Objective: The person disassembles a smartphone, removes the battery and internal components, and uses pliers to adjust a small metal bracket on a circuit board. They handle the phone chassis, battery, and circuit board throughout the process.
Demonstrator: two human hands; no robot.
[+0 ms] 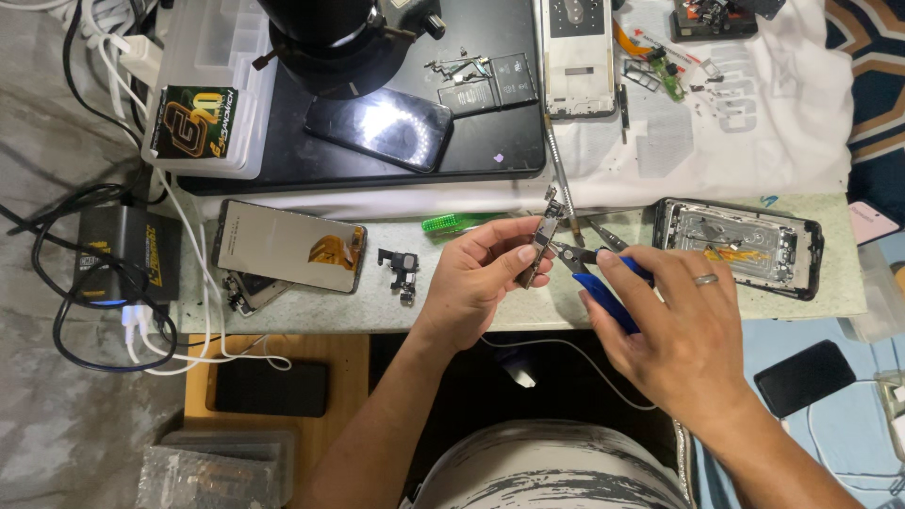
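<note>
While my left hand (485,273) pinches the board (539,247), my right hand (674,325) grips pliers (589,269), probably biting its edge; phone (740,247) lies stripped near the surface's right edge.

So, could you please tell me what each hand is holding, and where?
Left hand pinches a small circuit board by its lower end; right hand grips blue-handled pliers by the handles.

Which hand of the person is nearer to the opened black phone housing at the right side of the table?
Right. The right hand with blue-handled pliers lies just left of the opened black phone housing; the left hand is farther left, holding a small circuit board.
</note>
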